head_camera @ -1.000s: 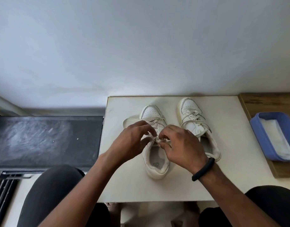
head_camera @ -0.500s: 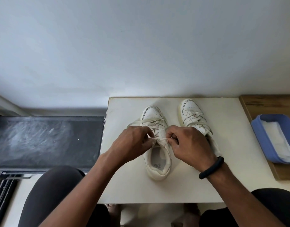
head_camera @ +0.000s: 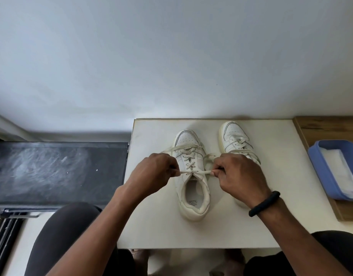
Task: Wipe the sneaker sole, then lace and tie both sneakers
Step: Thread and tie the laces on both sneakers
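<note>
2 white sneakers are set side by side on the worktop [head_camera: 271, 196], toes pointed away from the wearer of the camera. The near sneaker [head_camera: 191, 186] is seen whole, its opening facing up. The lace [head_camera: 193, 172] is pulled taut across its top eyelets between the 2 hands. The left hand [head_camera: 153, 172] is closed on 1 end of the lace, the right hand [head_camera: 239, 176] on the other; each grip is a tight pinch, though the fingertips are mostly curled out of sight. Loose loops of lace are seen behind the knuckles, and where they end cannot be made out. The far sneaker [head_camera: 234, 140] is laced, but its heel and rear half are hidden by the right hand and wrist, so a knot cannot be confirmed. A black band [head_camera: 264, 204] is worn on the right wrist. A blue tray [head_camera: 319, 172] holding something white is cut off at the right edge.
</note>
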